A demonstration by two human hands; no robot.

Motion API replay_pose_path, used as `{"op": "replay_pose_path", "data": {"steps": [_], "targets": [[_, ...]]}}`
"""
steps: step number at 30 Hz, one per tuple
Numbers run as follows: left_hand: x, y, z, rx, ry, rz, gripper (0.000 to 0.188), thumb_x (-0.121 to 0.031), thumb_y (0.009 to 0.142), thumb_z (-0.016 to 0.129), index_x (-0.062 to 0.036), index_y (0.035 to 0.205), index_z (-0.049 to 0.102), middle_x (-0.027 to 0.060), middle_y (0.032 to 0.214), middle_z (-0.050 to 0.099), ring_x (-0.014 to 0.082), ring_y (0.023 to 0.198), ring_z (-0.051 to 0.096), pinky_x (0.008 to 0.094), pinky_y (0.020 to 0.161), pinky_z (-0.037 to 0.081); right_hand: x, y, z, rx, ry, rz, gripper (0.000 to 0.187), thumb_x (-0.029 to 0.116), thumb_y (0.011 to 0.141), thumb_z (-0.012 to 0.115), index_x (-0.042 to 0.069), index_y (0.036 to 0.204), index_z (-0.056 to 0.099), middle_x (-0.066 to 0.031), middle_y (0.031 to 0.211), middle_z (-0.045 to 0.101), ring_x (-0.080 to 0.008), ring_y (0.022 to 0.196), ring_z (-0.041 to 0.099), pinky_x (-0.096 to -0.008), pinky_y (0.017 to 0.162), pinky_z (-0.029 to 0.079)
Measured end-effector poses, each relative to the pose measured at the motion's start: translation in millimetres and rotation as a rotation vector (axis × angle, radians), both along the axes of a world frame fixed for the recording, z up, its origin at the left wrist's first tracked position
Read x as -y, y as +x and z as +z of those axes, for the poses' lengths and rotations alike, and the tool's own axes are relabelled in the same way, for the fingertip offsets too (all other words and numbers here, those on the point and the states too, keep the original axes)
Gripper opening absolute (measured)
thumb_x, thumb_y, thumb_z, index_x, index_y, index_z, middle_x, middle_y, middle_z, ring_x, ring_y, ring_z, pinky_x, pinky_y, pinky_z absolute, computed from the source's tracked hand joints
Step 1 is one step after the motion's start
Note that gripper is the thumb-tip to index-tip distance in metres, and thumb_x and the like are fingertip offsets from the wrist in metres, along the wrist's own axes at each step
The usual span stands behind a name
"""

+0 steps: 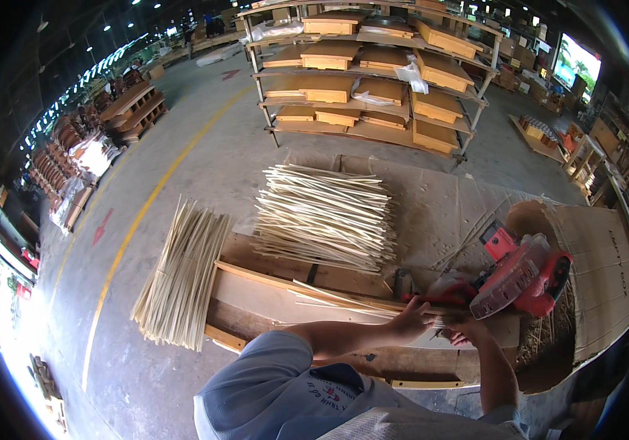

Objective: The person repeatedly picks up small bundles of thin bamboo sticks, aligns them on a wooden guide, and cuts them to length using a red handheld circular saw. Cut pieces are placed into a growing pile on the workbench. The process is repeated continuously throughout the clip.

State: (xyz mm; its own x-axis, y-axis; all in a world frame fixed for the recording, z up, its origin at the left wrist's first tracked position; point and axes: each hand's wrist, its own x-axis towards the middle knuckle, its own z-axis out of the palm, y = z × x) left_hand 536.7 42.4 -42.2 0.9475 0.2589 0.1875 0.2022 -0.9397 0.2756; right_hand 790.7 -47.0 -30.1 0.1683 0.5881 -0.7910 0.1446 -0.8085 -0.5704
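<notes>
Both my hands are together at the front of a red miter saw (523, 275), at the right of the workbench. My left hand (411, 321) closes around a small bundle of thin pale wooden sticks (344, 301), whose long ends trail to the left along a wooden fence strip (278, 277). Close by on the right, my right hand (468, 331) has its fingers curled at the sticks' short ends, beside the saw's base. What lies inside its fingers is too small to make out. The saw blade is hidden behind its guard.
A large pile of sticks (325, 216) lies across the bench's far side. Another bundle (182, 275) overhangs its left end. An open cardboard box (600, 271) stands right of the saw, near sawdust and offcuts (545, 341). Beyond is a rack (263, 88) of wooden panels.
</notes>
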Motion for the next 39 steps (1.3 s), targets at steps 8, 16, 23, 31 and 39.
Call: {"op": "replay_pose_path", "data": {"steps": [8,16,23,31,39], "targets": [[3,4,-8,0.296,0.03,0.04,0.031,-0.023,0.093,0.062,-0.0052,0.116,0.073,0.005,0.126,0.069,0.034,0.121,0.052,0.0648,0.111,0.036,6,4,-7,0.047,-0.054,0.028,0.038,0.042,0.09,0.082,0.005,0.094,0.071,-0.0098,0.071,0.072,-0.0229,0.064,0.074,-0.0372,0.058,0.062],[6,1,-8,0.333,0.082,0.02,0.028,-0.024,0.095,0.058,-0.0094,0.11,0.077,0.0039,0.12,0.069,0.034,0.128,0.048,0.0657,0.115,0.031,23,-40,-8,0.671,0.364,-0.061,0.039,0.037,0.086,0.081,0.006,0.107,0.071,-0.0139,0.07,0.072,-0.029,0.067,0.074,-0.0419,0.061,0.058],[2,-2,0,0.192,0.193,-0.017,0.025,-0.025,0.091,0.057,-0.0132,0.096,0.079,-0.0003,0.11,0.068,0.0316,0.128,0.046,0.0658,0.114,0.029,46,-84,-14,1.233,0.654,0.083,0.033,0.03,0.088,0.074,0.019,0.119,0.073,-0.0144,0.089,0.065,-0.0392,0.078,0.069,-0.0514,0.069,0.055],[6,-4,1,0.205,0.215,-0.014,0.026,-0.022,0.089,0.058,-0.0121,0.102,0.078,0.003,0.104,0.069,0.033,0.128,0.047,0.0664,0.11,0.033,39,-78,-18,1.25,0.635,0.335,0.026,0.033,0.096,0.065,0.013,0.111,0.071,-0.0157,0.087,0.066,-0.0398,0.079,0.069,-0.0523,0.068,0.055],[-2,-8,15,-0.065,0.214,-0.062,0.032,-0.019,0.088,0.056,-0.0141,0.113,0.076,0.0028,0.106,0.07,0.0346,0.131,0.046,0.0587,0.115,0.033,38,-77,-19,1.211,0.619,0.366,0.03,0.031,0.094,0.068,0.009,0.114,0.072,-0.015,0.089,0.069,-0.0385,0.082,0.07,-0.051,0.072,0.056]]}}
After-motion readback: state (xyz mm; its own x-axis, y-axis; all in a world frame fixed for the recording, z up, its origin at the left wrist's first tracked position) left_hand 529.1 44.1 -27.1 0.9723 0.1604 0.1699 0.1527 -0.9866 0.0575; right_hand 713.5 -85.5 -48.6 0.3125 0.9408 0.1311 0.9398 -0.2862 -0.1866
